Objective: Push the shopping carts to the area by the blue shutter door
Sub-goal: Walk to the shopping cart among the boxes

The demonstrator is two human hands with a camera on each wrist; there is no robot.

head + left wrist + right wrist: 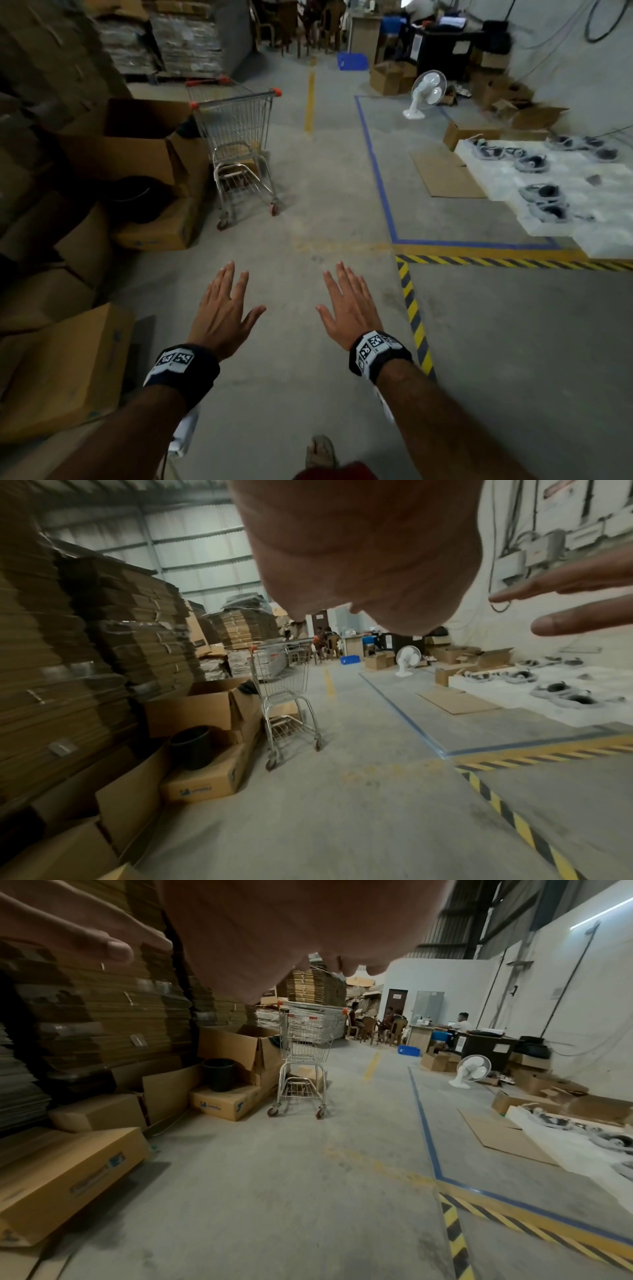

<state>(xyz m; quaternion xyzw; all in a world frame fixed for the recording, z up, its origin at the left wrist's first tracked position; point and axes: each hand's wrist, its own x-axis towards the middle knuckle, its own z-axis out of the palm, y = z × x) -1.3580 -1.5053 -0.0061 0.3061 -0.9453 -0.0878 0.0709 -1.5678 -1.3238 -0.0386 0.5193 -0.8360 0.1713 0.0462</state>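
Observation:
A metal shopping cart [239,137] with orange corner caps stands empty on the concrete floor ahead and to the left, close beside the cardboard boxes. The same shopping cart [287,696] shows in the left wrist view, and the shopping cart [304,1053] shows in the right wrist view. My left hand [222,305] and right hand [349,305] are stretched out in front of me, palms down, fingers straight and spread. Neither hand touches anything, and both are well short of the cart. No blue shutter door is in view.
Cardboard boxes [130,150] and tall stacks of flat cartons [68,642] line the left side. Blue floor tape [376,171] and a yellow-black striped line [414,315] mark the floor. On the right are a white fan [424,92], a white sheet with shoes [548,178], and people seated far back [377,1026].

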